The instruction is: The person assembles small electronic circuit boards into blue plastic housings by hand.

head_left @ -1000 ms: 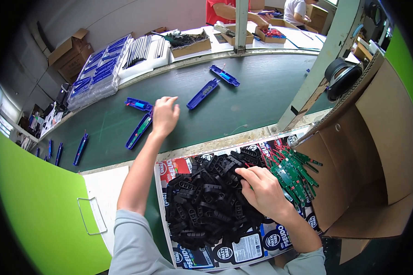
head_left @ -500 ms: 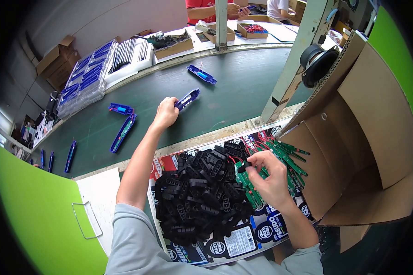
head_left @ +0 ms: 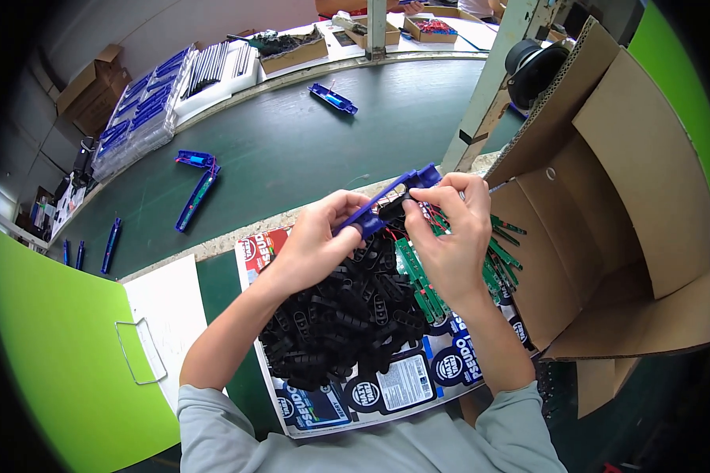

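Note:
My left hand (head_left: 323, 236) grips one end of a blue plastic casing half (head_left: 389, 195), raised above the pile and slanting up to the right. At the casing's middle, my right hand (head_left: 454, 229) pinches a small black button strip (head_left: 394, 207) against it. Whether the strip sits inside the casing cannot be made out. Below my hands lies a heap of the same black button strips (head_left: 331, 327) on a printed sheet (head_left: 394, 398). Green circuit boards (head_left: 422, 288) with red wires lie under and beside my right hand.
Beyond my hands runs a dark green belt (head_left: 268, 134) with several blue casings, one (head_left: 333, 98) holding a blue cell. An open cardboard box (head_left: 607, 236) stands at right, near a pale post (head_left: 493, 94). At left are a green panel (head_left: 63, 347) and clear trays (head_left: 138, 118).
My left hand has brought the blue casing from over the belt back toward me. My right hand has risen to meet it with the black button strip.

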{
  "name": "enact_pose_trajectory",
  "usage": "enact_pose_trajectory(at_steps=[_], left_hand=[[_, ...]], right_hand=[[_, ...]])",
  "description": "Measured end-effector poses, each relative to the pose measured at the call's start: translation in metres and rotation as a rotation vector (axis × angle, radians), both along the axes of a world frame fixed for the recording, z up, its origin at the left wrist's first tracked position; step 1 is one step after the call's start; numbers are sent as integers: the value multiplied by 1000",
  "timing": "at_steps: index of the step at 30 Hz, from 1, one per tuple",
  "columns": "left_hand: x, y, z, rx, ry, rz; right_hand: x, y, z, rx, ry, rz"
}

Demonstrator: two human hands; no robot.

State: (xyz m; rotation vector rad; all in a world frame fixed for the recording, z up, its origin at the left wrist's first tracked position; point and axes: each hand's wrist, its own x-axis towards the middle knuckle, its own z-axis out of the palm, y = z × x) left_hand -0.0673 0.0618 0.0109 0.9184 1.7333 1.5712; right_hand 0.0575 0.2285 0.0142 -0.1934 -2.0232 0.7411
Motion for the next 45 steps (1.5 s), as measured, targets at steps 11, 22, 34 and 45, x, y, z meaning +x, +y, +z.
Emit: enact_pose_trajectory(at_steps=[11, 22, 34, 45], left_hand=[[31, 5, -10, -16, 344, 188], [40, -5, -2, -60, 1009, 272], [21, -22, -7, -78, 143, 221], [25, -23, -16, -76, 197, 241]], right_hand=[[17, -10, -5, 253, -112, -222], [23, 6, 7, 281, -306, -135], [43, 28, -50, -87, -581, 142], [30, 20, -58, 171, -758, 215]])
